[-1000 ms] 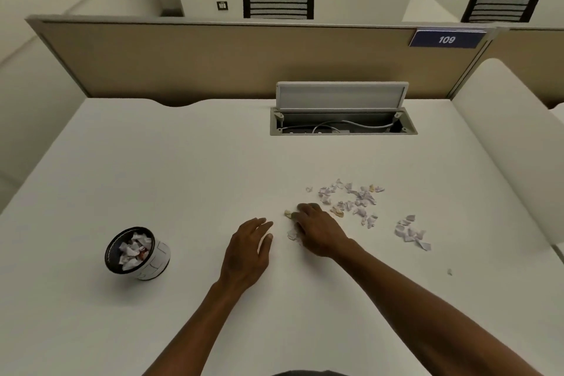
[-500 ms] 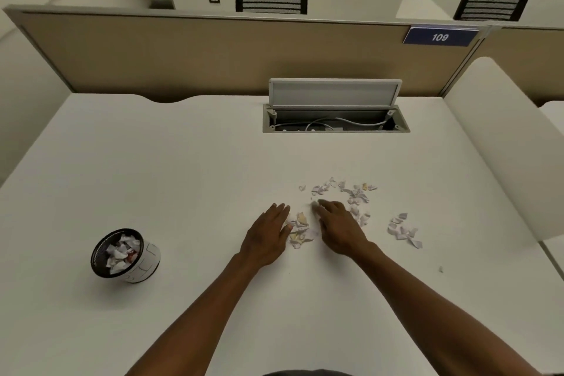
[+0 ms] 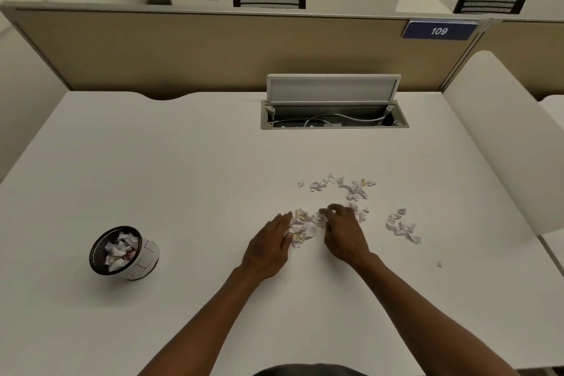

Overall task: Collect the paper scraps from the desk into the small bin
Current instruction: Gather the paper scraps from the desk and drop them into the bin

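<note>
- Both hands have closed in since a second ago: the left hand (image 3: pixel 268 249), then lying apart on the bare desk, now stands edge-on against a gathered heap of paper scraps (image 3: pixel 302 227), and the right hand (image 3: pixel 343 230) has raked more pieces across to it.
- Heap sits between the two hands, touching both; the left hand's fingers are straight and act as a wall, holding nothing, while the right hand's fingers are curled over the heap's far-right side, pressing scraps inward. I cannot tell whether any piece is actually pinched.
- Scraps look crumpled, very light and soft; they should slide easily on the smooth top and scatter if flicked. Best taken by cupping the heap from both sides and lifting from underneath.
- Beyond the right hand's fingertips a loose arc of scraps (image 3: pixel 341 186) is uncollected; a smaller cluster (image 3: pixel 401 226) lies well to its right, and one stray bit (image 3: pixel 439 264) further out.
- Small bin (image 3: pixel 123 253), already partly filled, stands well to the left of the left hand, leaning in this view.
- White desk (image 3: pixel 183 162) between heap and bin is open, so the carry looks unobstructed; the open cable hatch (image 3: pixel 334 114) lies far beyond the fingertips.
</note>
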